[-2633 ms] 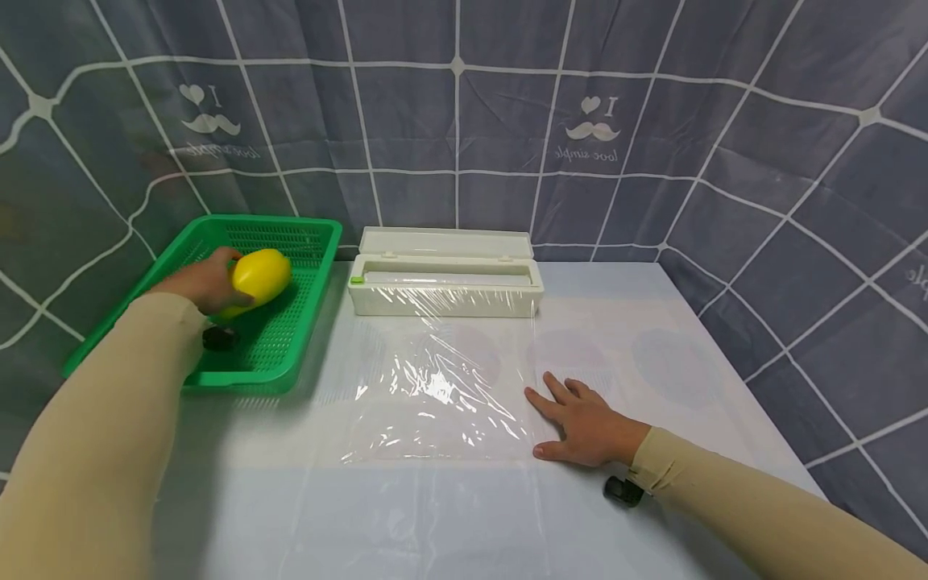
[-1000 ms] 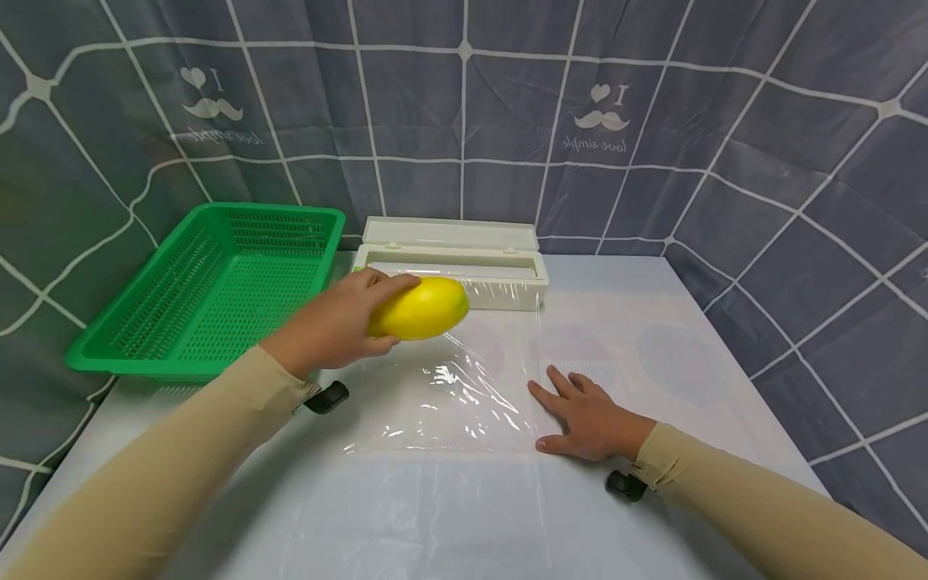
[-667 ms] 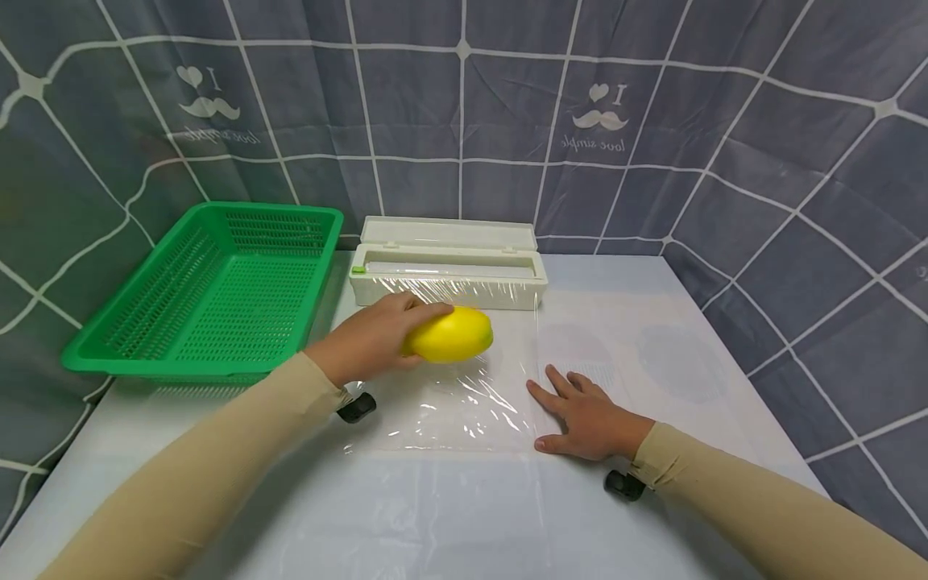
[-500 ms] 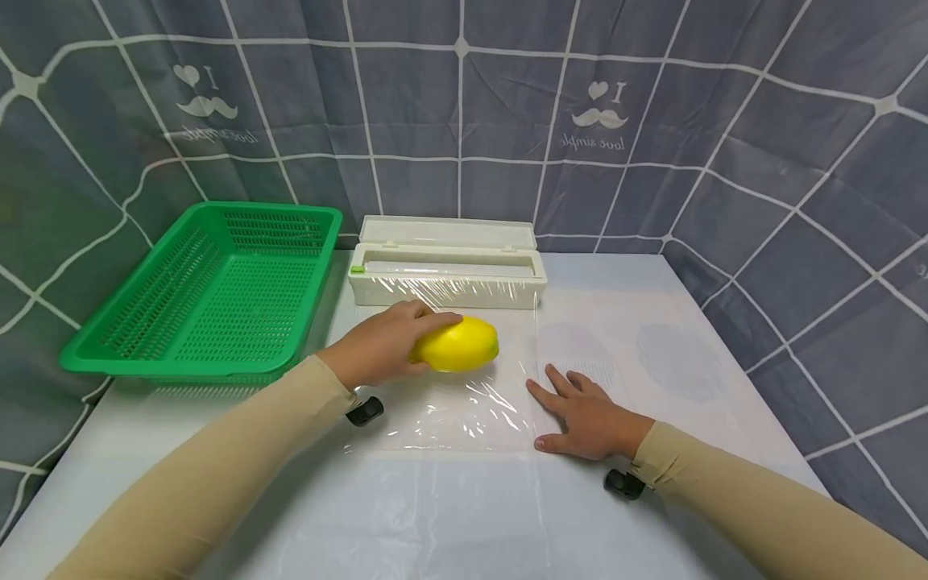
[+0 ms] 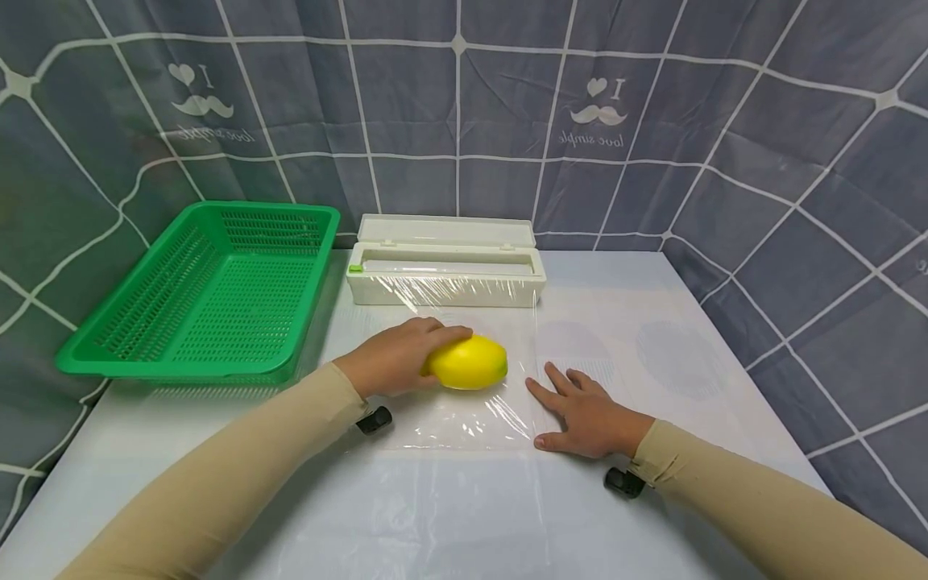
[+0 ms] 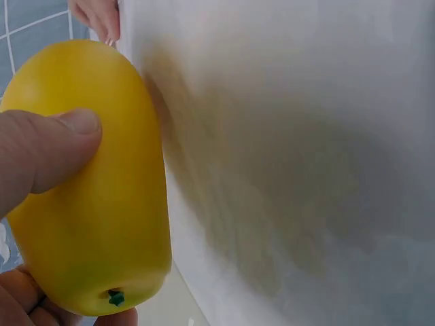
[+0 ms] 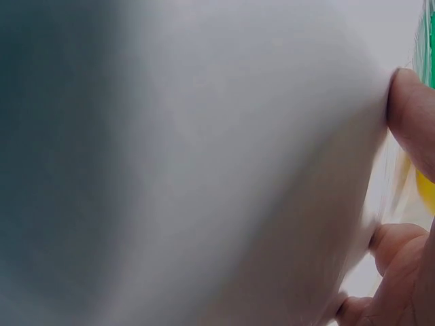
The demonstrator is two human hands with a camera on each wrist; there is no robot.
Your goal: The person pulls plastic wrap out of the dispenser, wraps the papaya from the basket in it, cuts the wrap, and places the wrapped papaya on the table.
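Note:
My left hand [image 5: 395, 358] grips a yellow oblong fruit [image 5: 471, 363], low over a sheet of cling film [image 5: 453, 431] on the table. In the left wrist view the thumb presses the side of the fruit [image 6: 115, 176], and a small green stem shows at its lower end. The film stretches forward from a white cling film dispenser [image 5: 445, 292], whose lid stands raised. Fingers spread, my right hand [image 5: 590, 419] rests at the film's right edge. Its fingertips [image 7: 408, 102] touch down on the surface in the right wrist view.
A green perforated basket [image 5: 196, 369] stands at the left of the white table [image 5: 464, 515]. Behind and to the right hangs a grey curtain [image 5: 406, 105] with white lines. A small green slider [image 5: 355, 268] sits on the dispenser's left end.
My left hand has taken the yellow fruit out of the green basket, carried it right across the film, then moved it lower and nearer. My right hand has stayed in place.

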